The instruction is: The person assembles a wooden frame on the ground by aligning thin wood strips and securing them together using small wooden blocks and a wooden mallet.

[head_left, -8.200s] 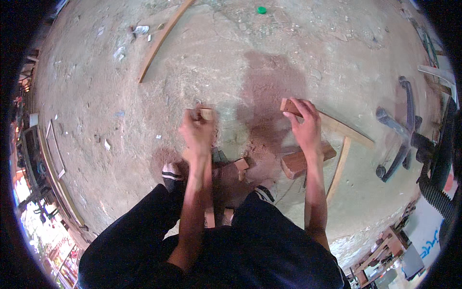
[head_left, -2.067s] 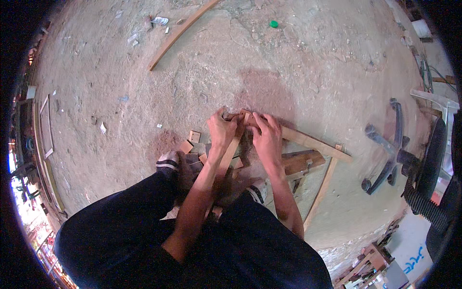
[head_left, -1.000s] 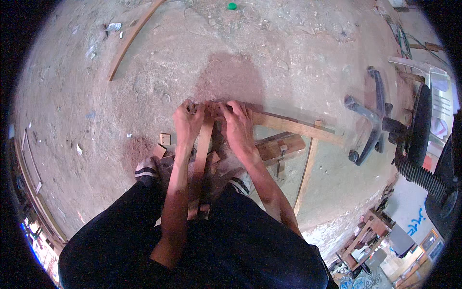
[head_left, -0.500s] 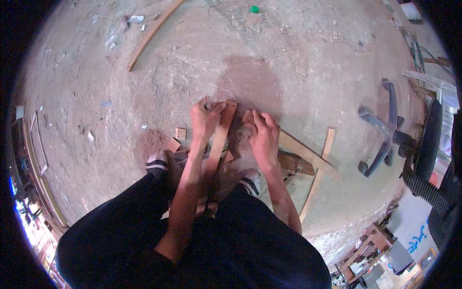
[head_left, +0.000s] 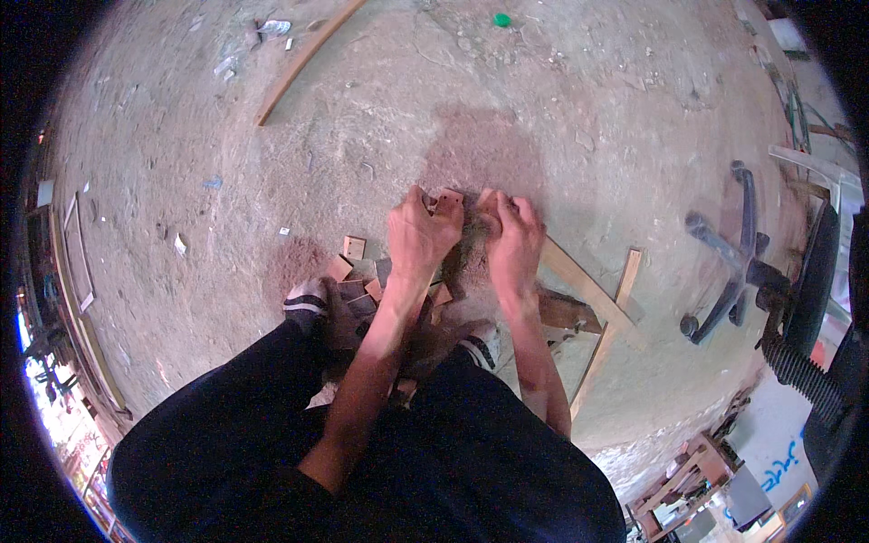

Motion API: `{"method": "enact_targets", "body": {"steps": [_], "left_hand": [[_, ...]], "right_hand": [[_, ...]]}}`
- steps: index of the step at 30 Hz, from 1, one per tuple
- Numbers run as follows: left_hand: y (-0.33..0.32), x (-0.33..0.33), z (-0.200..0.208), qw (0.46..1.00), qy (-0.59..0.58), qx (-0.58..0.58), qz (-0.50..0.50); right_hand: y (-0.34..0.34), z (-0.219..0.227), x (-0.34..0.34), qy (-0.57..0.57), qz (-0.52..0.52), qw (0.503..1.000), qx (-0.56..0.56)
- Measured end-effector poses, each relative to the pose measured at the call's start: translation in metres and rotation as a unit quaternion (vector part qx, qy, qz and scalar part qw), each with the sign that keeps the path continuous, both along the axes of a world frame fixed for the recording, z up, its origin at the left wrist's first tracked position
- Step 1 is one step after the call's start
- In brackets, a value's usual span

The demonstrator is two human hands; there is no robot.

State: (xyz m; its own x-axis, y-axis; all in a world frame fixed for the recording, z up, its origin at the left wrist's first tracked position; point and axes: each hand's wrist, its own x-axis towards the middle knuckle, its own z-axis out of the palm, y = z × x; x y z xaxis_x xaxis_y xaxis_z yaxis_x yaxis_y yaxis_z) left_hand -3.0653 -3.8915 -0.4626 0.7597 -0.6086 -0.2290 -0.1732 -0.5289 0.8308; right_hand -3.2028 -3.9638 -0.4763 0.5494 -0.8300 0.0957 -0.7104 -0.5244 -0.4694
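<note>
My left hand (head_left: 422, 242) is closed round the far end of a wooden strip (head_left: 451, 196). A small dark hole shows in that end, while my hand and forearm hide most of its length. Close by on the right, my right hand (head_left: 516, 242) has its fingers curled over a small wooden piece (head_left: 488, 201). A narrow gap separates the two hands. Several small wooden blocks (head_left: 355, 247) lie on the floor beside my left forearm, between my feet.
Two long wooden slats (head_left: 588, 290) (head_left: 631, 267) cross on the right, near a dark wood piece (head_left: 568, 312). Farther right stands a black chair base (head_left: 744, 258). Another slat (head_left: 303, 68) lies at the far left, and a green cap (head_left: 501, 20) at the far edge.
My left hand has moved right, over the strip's end, and now covers much of it. The hands are closer together. The whole view has shifted slightly.
</note>
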Motion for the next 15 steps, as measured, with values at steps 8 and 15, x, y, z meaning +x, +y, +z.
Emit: {"method": "enact_targets", "body": {"steps": [8,15], "left_hand": [[0.013,-0.013,-0.005,0.981,-0.115,0.135,-0.081],[0.014,-0.015,-0.007,0.984,-0.120,0.110,-0.066]], "right_hand": [[-0.006,0.014,-0.012,0.012,-0.028,0.999,0.014],[-0.008,0.015,-0.013,-0.007,-0.026,1.000,0.014]]}}
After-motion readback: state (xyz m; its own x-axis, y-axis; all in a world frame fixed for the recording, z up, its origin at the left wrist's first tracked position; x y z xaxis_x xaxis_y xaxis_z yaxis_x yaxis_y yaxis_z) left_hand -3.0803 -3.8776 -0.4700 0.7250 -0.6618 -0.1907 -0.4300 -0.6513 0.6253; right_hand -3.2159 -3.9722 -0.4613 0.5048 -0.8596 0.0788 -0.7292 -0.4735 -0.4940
